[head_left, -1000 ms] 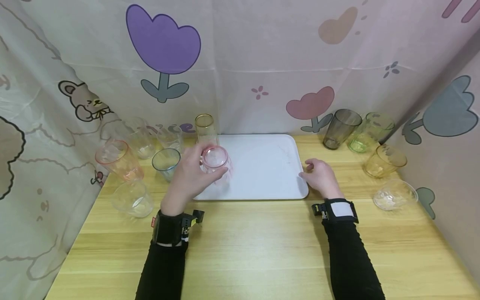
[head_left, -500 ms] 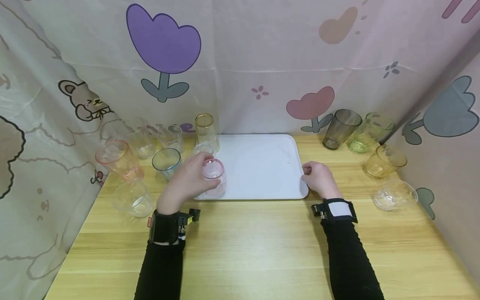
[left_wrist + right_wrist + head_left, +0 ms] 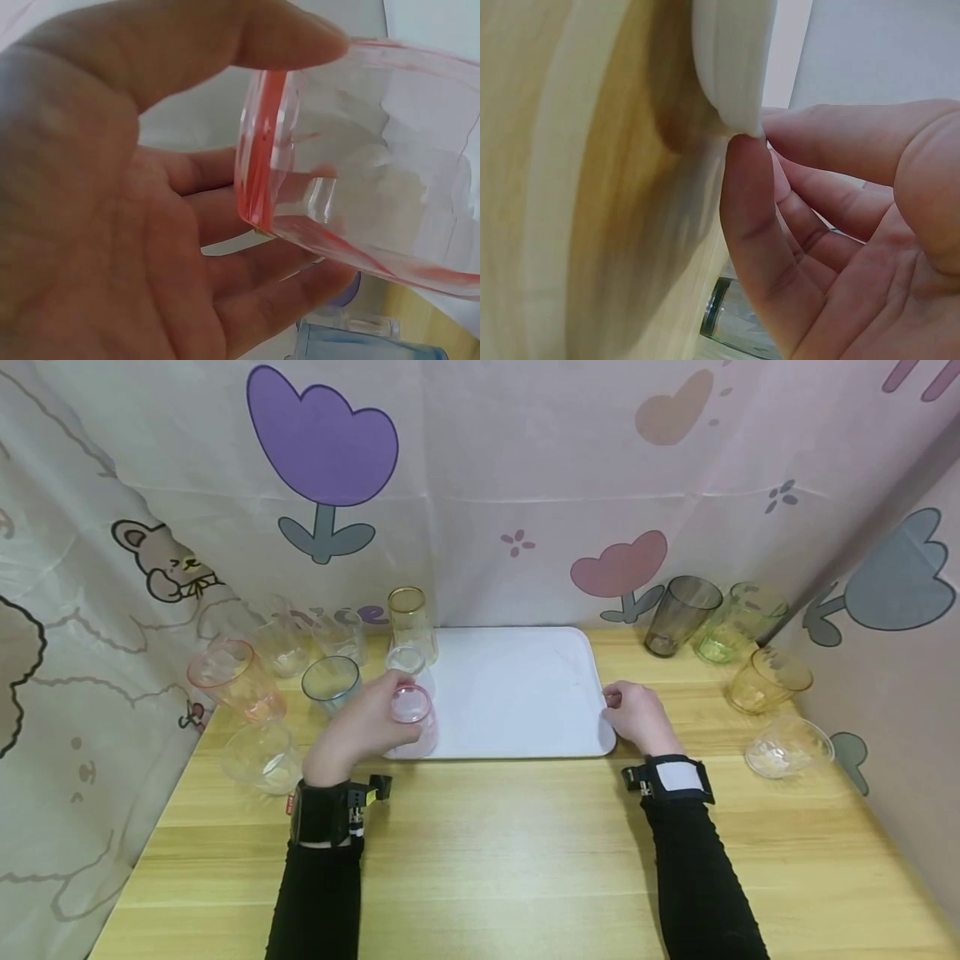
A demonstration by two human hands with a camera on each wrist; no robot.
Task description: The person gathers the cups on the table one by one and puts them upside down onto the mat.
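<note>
My left hand point(image 3: 360, 727) grips a pink-tinted glass point(image 3: 417, 735) at the front left corner of a white tray point(image 3: 517, 693). In the left wrist view the thumb lies on one side of the pink glass point(image 3: 262, 150) and fingers on the other, its thick pink end towards the palm. Just behind it on the tray's left side is a clear glass point(image 3: 408, 662), and farther back an amber-rimmed glass point(image 3: 411, 618). My right hand point(image 3: 637, 717) pinches the tray's right edge between thumb and forefinger, plain in the right wrist view at the tray rim point(image 3: 739, 75).
Left of the tray stand a blue glass point(image 3: 330, 681), an orange-pink glass point(image 3: 238, 677) and several clear ones. To the right are a grey glass point(image 3: 678, 618), a green glass point(image 3: 738, 622), an amber glass point(image 3: 768, 681) and a clear glass point(image 3: 787, 747). A patterned curtain point(image 3: 480, 485) hangs behind.
My left hand has carried the pink glass left and towards the tray's front corner, uncovering the clear glass behind it. My right hand has closed its fingertips on the tray edge, barely moving.
</note>
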